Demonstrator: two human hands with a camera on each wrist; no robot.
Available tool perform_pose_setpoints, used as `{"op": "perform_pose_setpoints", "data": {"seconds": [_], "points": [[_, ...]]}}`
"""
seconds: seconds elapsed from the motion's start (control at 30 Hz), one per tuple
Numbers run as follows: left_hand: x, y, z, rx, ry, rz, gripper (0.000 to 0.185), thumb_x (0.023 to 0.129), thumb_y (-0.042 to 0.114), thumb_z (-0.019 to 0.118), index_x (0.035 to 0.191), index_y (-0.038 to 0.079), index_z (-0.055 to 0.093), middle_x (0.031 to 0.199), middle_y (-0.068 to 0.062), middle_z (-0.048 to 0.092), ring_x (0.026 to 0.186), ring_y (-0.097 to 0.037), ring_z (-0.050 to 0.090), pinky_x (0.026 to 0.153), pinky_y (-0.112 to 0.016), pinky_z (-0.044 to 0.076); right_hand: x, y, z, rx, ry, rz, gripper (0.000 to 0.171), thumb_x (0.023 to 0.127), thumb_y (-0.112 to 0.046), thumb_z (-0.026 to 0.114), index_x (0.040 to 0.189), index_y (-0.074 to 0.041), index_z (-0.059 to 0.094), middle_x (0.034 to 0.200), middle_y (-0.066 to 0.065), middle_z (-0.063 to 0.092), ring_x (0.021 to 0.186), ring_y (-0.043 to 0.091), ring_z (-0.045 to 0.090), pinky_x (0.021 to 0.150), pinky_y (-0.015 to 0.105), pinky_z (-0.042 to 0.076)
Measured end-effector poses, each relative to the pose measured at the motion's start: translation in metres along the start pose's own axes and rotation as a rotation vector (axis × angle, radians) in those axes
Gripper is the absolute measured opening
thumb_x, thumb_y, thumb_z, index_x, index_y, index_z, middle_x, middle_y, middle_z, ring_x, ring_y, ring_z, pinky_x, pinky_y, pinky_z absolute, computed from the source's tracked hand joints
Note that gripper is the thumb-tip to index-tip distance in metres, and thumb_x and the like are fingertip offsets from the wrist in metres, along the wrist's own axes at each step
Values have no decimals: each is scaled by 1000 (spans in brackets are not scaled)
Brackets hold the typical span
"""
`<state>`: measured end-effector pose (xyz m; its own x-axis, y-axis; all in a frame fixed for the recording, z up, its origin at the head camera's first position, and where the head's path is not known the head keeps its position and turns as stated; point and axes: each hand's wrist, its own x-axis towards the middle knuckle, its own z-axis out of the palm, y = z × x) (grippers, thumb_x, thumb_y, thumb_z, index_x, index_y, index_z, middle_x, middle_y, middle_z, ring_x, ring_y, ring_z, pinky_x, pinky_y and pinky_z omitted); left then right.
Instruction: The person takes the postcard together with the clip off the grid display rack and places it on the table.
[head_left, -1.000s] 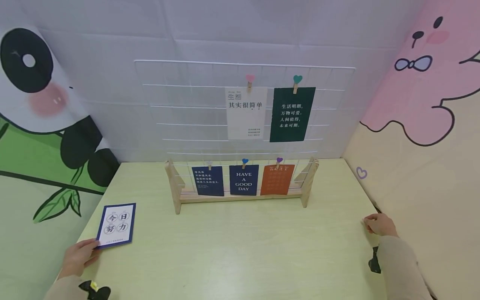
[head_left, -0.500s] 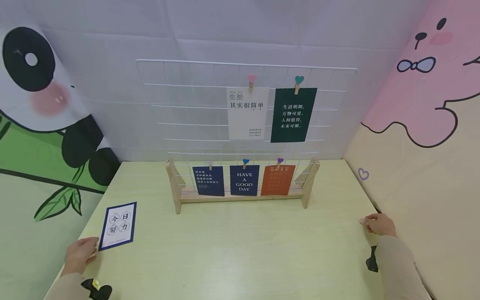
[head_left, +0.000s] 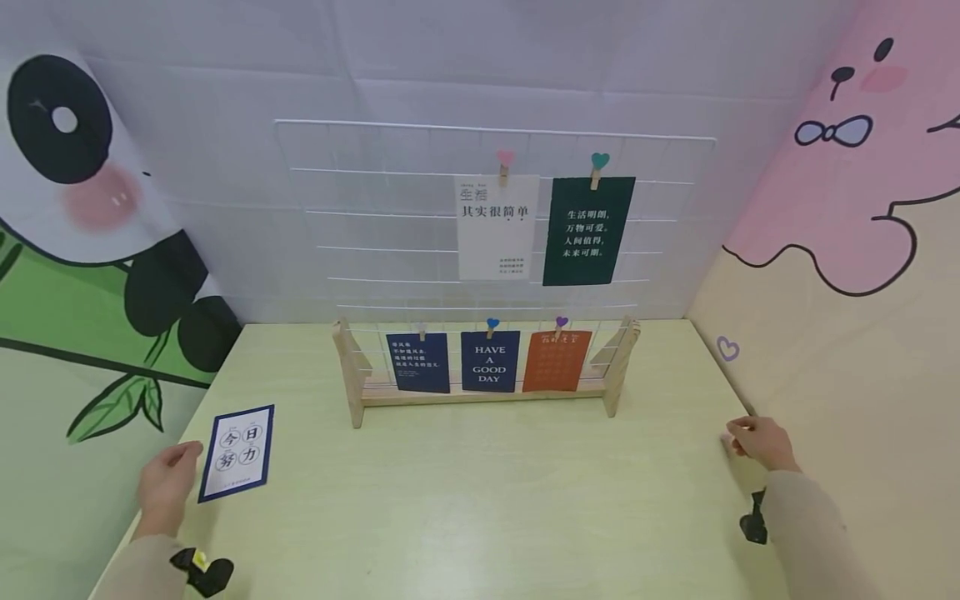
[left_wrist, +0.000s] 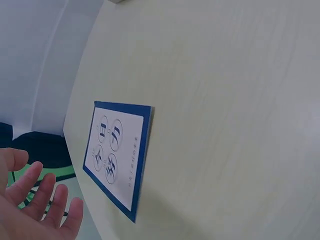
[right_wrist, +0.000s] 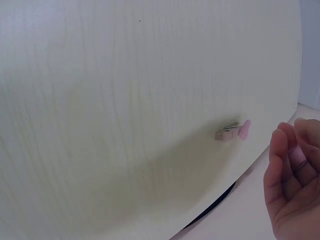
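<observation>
A white card with a blue border and circled characters (head_left: pixel 237 452) lies on the left of the table. My left hand (head_left: pixel 169 483) hovers just left of it, apart from it, and the left wrist view shows the loosely bent fingers (left_wrist: pixel 59 202) holding nothing. On the right, a small wooden clothespin with a pink top (right_wrist: pixel 231 132) lies on the table near the edge. My right hand (right_wrist: pixel 295 185) is beside and above the clothespin, its fingers loosely curled, with a gap between them in the right wrist view. Nothing shows in that hand.
A white wire grid (head_left: pixel 390 212) stands in a wooden base (head_left: pixel 480 400) at the table's back. Pinned on it are a white card (head_left: pixel 497 242), a green card (head_left: pixel 588 237), two navy cards and an orange card (head_left: pixel 556 363). Walls border both sides.
My left hand has let go of the blue-bordered card and moved up off it; the card has turned slightly. My right hand has lifted a little from the clothespin.
</observation>
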<state>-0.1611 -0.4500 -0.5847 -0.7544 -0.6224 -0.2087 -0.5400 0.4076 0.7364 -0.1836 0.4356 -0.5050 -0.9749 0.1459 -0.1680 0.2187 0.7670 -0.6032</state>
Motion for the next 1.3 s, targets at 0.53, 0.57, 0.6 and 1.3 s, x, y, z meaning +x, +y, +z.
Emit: {"op": "perform_pose_setpoints", "data": {"seconds": [0.53,0.57,0.6,1.3], "points": [[-47,100,7,-249,-87,216,50,87,46,46,125,13,49,120,-7,47,106,-20,44,82,-30,45,3,-60,-15,38,33,-176,41,92,-26,46,106,13,53,68,8,58,58,17,55,53,27,46],[-35,93,12,-256,-97,237,50,86,48,47,124,16,50,119,-5,48,105,-18,44,78,-26,46,3,-62,-16,43,32,-180,41,92,-26,46,106,13,53,68,8,58,58,17,55,53,27,45],[-21,83,20,-256,-93,266,49,85,50,47,123,20,51,118,-1,49,103,-13,46,74,-20,47,4,-65,-17,49,29,-186,42,92,-26,46,107,12,53,69,9,58,59,18,55,53,28,45],[-110,173,12,-352,-247,519,39,89,32,51,116,5,54,113,-10,54,94,-10,52,75,-19,46,-3,-112,-17,154,0,-293,41,92,-27,47,111,9,53,72,13,58,61,17,56,57,26,49]]}}
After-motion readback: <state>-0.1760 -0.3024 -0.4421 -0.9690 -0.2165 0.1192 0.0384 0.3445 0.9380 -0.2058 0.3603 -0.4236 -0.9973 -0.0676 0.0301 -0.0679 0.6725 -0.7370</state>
